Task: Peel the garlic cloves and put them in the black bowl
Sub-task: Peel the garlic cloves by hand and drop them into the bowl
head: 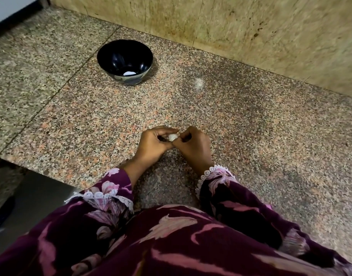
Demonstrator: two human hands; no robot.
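Your left hand (153,143) and right hand (193,145) both pinch one garlic clove (172,137) just above the worktop (250,120) — black bowl (125,61) stands well apart, farther back.

speckled granite counter (231,116), stained beige stone wall (250,26), floral maroon sleeves (111,188)

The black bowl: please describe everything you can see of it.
The black bowl is round, deep and glossy. Its outer wall carries a pale pattern low on the near side. It stands upright on the speckled granite counter, far from both hands, touched by nothing. A small white patch shows at its bottom, perhaps a reflection or a clove.
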